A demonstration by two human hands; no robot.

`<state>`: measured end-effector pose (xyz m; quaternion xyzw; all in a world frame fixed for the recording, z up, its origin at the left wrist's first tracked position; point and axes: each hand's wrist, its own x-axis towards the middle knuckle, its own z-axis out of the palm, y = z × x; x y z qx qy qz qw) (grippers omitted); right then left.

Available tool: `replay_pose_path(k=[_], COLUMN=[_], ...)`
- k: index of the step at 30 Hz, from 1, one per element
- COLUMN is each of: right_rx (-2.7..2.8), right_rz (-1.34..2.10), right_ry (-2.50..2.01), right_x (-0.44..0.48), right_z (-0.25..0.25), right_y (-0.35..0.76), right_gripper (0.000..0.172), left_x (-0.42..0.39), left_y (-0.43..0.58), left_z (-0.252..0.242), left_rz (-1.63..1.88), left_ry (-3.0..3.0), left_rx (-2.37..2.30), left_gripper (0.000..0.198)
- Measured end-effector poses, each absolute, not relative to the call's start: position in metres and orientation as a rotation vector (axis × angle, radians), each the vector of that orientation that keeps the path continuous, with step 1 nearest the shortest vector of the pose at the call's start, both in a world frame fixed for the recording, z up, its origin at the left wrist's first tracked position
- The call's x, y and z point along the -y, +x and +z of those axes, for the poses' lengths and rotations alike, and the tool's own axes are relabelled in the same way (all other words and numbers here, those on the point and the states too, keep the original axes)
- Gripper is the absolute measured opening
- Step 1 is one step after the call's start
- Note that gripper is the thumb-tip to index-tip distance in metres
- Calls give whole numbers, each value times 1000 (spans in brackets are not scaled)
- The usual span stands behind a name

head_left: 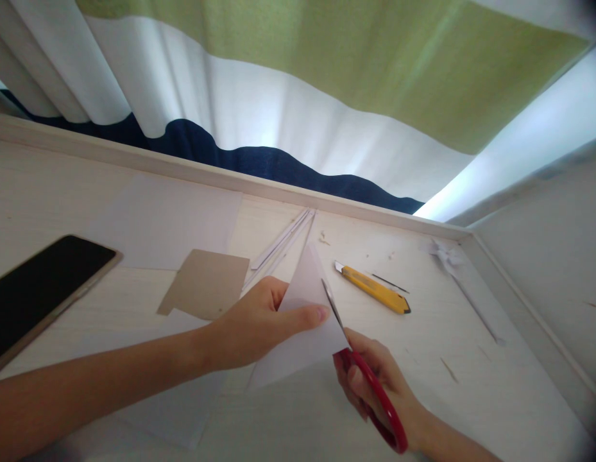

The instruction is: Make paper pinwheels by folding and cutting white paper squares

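Note:
My left hand (259,324) pinches a folded white sheet of paper (307,289), thumb on its near face, holding it up above the pale wooden table (471,385). My right hand (374,385) grips red-handled scissors (369,378). Their blades (332,307) run along the paper's right edge, pointing up and away from me.
A yellow utility knife (374,290) lies just right of the paper. A brown cardboard piece (206,282), a white sheet (177,221) and thin paper strips (283,242) lie behind my left hand. A dark phone (42,282) rests at left. A striped curtain (326,96) hangs behind.

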<state>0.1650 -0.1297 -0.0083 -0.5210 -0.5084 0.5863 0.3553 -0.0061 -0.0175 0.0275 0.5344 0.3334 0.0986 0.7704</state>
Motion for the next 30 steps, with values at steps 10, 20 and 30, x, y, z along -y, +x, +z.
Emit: replay_pose_path(k=[10,20,30], right_rx=[1340,1328,1327], right_rz=[1492,1519,1533], right_ry=[-1340,-1319,-1332], right_x=[131,136,133], right_z=[-8,-16,-12], right_y=[163,168,164], right_gripper=[37,38,38], left_x=[18,19,20], left_y=[-6,-7,-8], left_z=[29,25,26], left_rz=[203,179,159], left_ry=[1166,1147,1152], left_rx=[-716,-694,-693], left_gripper=[27,27,28])
